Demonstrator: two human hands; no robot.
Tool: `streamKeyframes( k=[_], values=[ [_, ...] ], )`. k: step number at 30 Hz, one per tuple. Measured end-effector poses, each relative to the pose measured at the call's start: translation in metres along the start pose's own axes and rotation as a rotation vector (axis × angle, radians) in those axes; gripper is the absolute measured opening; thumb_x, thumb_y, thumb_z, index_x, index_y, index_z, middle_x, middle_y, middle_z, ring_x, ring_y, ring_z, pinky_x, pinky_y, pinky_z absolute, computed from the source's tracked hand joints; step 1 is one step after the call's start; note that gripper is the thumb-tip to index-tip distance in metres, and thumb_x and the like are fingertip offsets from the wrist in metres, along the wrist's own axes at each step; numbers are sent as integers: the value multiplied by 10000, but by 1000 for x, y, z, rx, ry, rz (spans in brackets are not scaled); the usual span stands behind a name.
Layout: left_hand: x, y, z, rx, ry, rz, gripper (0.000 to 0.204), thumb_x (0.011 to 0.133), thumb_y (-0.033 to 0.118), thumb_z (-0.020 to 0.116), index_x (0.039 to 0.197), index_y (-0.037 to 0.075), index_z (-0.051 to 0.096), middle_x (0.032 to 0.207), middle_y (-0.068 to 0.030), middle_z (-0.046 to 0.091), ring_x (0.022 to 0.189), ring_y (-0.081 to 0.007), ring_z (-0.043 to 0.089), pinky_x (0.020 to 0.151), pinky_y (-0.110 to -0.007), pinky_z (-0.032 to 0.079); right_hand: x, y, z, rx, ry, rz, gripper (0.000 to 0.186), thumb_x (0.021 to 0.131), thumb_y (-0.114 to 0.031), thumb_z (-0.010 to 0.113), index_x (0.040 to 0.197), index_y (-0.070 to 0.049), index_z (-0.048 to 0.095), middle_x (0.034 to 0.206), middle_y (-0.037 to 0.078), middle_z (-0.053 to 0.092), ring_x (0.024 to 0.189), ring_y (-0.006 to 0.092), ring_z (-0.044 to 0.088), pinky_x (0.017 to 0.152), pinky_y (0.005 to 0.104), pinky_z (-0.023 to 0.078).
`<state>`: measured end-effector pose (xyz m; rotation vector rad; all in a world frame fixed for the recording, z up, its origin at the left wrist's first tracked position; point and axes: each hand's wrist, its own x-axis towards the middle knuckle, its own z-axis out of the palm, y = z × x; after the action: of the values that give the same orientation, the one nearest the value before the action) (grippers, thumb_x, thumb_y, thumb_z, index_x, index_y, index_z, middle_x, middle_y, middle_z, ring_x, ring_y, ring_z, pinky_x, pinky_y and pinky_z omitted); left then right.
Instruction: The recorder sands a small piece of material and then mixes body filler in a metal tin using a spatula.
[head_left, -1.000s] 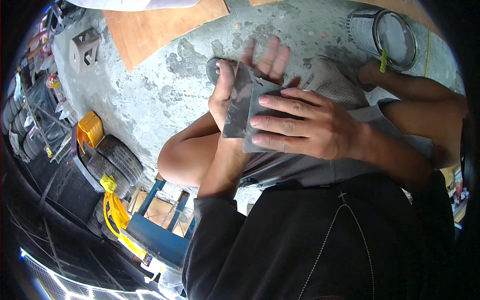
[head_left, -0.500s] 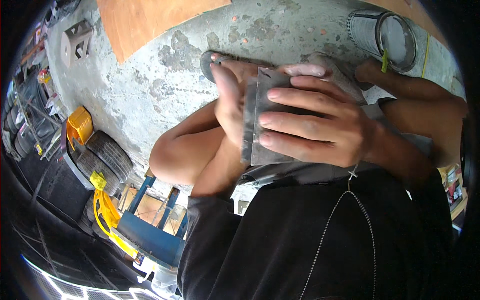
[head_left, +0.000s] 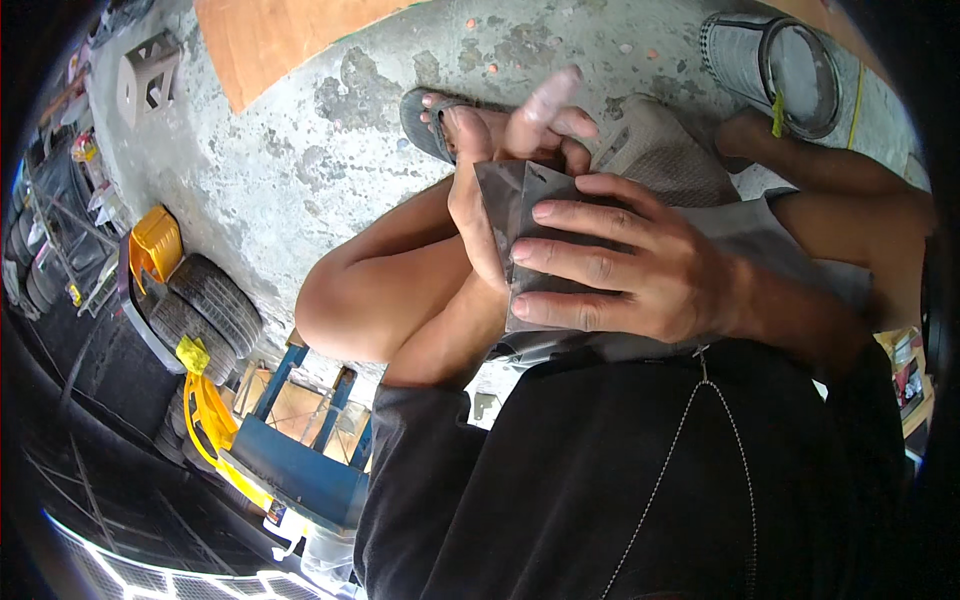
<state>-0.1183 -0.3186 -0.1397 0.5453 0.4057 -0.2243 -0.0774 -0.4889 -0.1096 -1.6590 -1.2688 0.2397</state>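
Note:
In front of my lap I hold a folded dark grey sheet that looks like sandpaper. My right hand lies over its upper face, fingers stretched across it toward the left; its thumb is out of sight. My left hand holds the sheet's left side from behind and below. Its thumb points up, one whitish, dusty finger sticks out beyond the far edge, and other fingertips curl there. A narrow slanted face of the sheet shows between the two hands. Grey textured cloth lies just beyond my right hand.
A metal can with pale contents lies tilted at the far right. Brown board lies on the worn concrete floor. At left are tyres, a yellow container, a blue metal frame and a small stool.
My left hand has turned and slid lower behind the sheet, so a finger now shows past its far edge. The sheet's left part has tilted. My right hand remains on top, shifted only slightly.

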Motion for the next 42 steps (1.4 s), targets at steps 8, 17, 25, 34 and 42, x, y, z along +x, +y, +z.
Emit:
streamKeyframes(
  k=[8, 17, 25, 34, 42],
  values=[
    [3, -8, -7, 93, -55, 160, 711, 1007, 487, 470, 1571, 111, 254, 1208, -124, 568, 969, -229, 538, 912, -405, 473, 8, -1, -3, 46, 63, 13, 319, 863, -215, 679, 1178, -239, 727, 1288, 46, 643, 1217, 276, 587, 1034, 481, 458],
    [1, 10, 39, -88, 230, 19, 903, 969, 693, 284, 1529, -14, 330, 1075, -86, 528, 975, -193, 454, 883, -300, 359, 32, -1, -44, -5, 71, 70, 289, 842, -128, 706, 1129, -123, 734, 1206, 82, 683, 1111, 251, 656, 932, 407, 532],
    [-5, 36, 41, 471, 29, -190, 311, 1021, 234, 595, 1223, 5, 652, 1120, 0, 481, 1030, -98, 458, 900, -257, 373, 28, 50, -86, 690, 125, 857, 283, 840, -190, 802, 984, 30, 697, 891, 33, 718, 826, 91, 628, 781, 295, 516],
    [10, 65, 19, 326, 422, 70, 289, 1007, 261, 616, 847, 28, 677, 730, 22, 573, 694, -99, 536, 729, -259, 460, 1, 71, -70, 339, -206, 810, 401, 831, -353, 788, 974, 13, 710, 850, 168, 714, 780, 197, 661, 773, 377, 516],
    [8, 34, 28, 785, 72, -89, 212, 987, 223, 662, 977, 11, 670, 964, 15, 615, 895, -81, 541, 808, -244, 437, 30, 50, -90, 514, 10, 834, 307, 857, -250, 773, 1028, -2, 713, 878, 135, 730, 803, 147, 652, 761, 354, 523]
  ],
)
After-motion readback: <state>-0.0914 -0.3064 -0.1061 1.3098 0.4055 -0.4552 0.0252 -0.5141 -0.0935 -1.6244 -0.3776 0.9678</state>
